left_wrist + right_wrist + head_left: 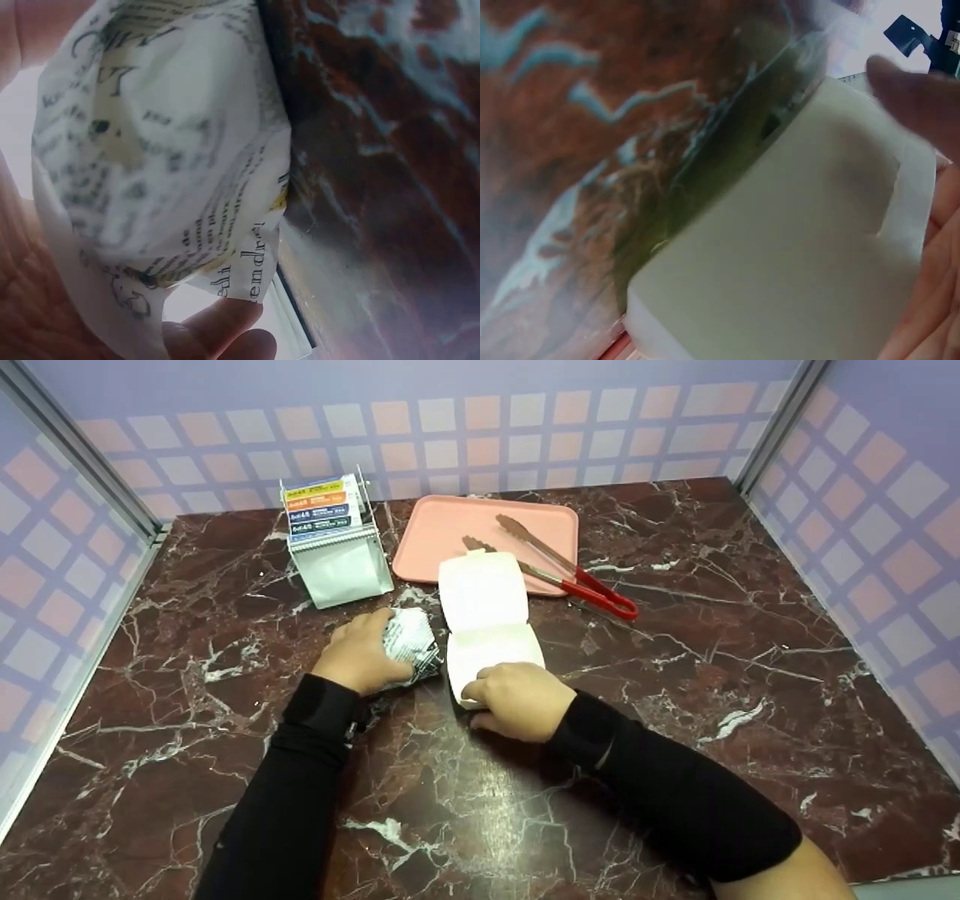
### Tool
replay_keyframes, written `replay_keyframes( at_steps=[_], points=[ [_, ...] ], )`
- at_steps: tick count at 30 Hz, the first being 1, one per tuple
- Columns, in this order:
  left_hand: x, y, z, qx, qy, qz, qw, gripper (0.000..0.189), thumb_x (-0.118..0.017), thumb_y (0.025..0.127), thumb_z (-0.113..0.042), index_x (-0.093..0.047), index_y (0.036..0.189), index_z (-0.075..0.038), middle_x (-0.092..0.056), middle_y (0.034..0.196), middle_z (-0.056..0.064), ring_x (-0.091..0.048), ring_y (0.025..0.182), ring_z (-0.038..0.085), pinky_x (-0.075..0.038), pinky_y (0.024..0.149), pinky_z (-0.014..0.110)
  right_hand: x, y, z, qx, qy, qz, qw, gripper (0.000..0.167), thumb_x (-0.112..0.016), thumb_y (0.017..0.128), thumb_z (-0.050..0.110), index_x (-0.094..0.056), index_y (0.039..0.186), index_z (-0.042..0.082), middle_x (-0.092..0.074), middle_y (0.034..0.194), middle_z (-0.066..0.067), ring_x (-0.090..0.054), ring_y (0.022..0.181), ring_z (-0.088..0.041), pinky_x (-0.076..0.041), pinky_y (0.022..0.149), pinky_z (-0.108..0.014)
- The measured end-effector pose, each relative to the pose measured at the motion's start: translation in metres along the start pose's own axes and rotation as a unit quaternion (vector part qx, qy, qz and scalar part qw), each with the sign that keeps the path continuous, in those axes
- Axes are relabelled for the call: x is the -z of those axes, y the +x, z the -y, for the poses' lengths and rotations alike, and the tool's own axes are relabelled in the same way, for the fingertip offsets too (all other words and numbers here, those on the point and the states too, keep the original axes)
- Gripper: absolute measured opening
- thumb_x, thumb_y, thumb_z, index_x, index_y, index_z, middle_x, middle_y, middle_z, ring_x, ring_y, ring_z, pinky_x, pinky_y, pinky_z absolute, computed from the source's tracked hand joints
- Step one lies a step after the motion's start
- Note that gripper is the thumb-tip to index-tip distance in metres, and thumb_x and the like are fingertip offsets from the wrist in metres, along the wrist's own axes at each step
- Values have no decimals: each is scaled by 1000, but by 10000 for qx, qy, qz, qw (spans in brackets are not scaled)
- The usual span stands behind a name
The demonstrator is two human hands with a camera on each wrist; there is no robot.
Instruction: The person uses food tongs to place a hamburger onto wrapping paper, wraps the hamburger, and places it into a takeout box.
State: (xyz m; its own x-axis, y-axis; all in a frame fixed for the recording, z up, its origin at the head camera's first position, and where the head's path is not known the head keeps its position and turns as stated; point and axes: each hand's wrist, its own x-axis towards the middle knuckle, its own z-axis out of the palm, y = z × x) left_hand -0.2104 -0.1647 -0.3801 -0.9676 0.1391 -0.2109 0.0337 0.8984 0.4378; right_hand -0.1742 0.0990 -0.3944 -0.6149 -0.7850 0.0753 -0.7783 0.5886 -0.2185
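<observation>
A bundle wrapped in white paper with newspaper-style print (411, 641) sits on the dark marbled table. My left hand (358, 654) grips it from the left, with fingers over its far side and thumb at its near side. Close up in the left wrist view, the printed wrapper (187, 150) is folded and creased; its contents are hidden. Just right of it lies a white clamshell box (484, 592), lid folded back. My right hand (521, 701) holds the box's near wall, fingers over its edge. The right wrist view shows the box's slotted wall (780, 240) beside my thumb.
Behind the box is a pink tray (431, 529), the lid's far end overlapping it. Red-handled tongs (589, 589) lie across the tray onto the table. A wire rack (337, 536) with printed paper packets stands at the back left. Tiled panels (480, 416) enclose the table.
</observation>
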Motion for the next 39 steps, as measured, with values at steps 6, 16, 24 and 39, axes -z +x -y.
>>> replay_keyframes(
  at_steps=[6, 16, 24, 39],
  points=[
    [-5, 1, 0, 62, 105, 46, 9999, 115, -82, 78, -40, -17, 169, -13, -19, 173, 27, -18, 157, 54, -20, 124, 74, 8, -2, -6, -94, 116, 72, 9999, 46, -72, 95, 52, -74, 118, 12, -75, 103, -5, -72, 94, -25, -60, 88, -45],
    [-7, 5, 0, 184, -2, -5, 9998, 116, -85, 75, -30, -18, 169, -18, -25, 171, 24, -38, 143, 59, -40, 112, 75, 32, -8, -30, -809, 207, -268, 9961, 33, -67, 103, 32, -74, 125, 9, -77, 115, -9, -73, 101, -28, -61, 94, -48],
    [-7, 5, 3, 206, -41, -196, 9996, 112, -83, 76, -29, -22, 168, -17, -32, 167, 25, -44, 138, 60, -43, 110, 74, 38, -12, -51, -1073, 297, -615, 9919, 26, -62, 102, 15, -75, 122, 5, -78, 117, -11, -73, 111, -31, -57, 101, -49],
    [5, -6, -12, -114, -90, -664, 9977, 109, -83, 71, -31, -31, 165, -18, -47, 155, 21, -51, 130, 50, -43, 112, 64, 37, -13, -61, -1301, 420, -918, 9863, 37, -63, 105, 24, -66, 137, 5, -71, 112, -12, -65, 96, -28, -56, 89, -46]
  ],
)
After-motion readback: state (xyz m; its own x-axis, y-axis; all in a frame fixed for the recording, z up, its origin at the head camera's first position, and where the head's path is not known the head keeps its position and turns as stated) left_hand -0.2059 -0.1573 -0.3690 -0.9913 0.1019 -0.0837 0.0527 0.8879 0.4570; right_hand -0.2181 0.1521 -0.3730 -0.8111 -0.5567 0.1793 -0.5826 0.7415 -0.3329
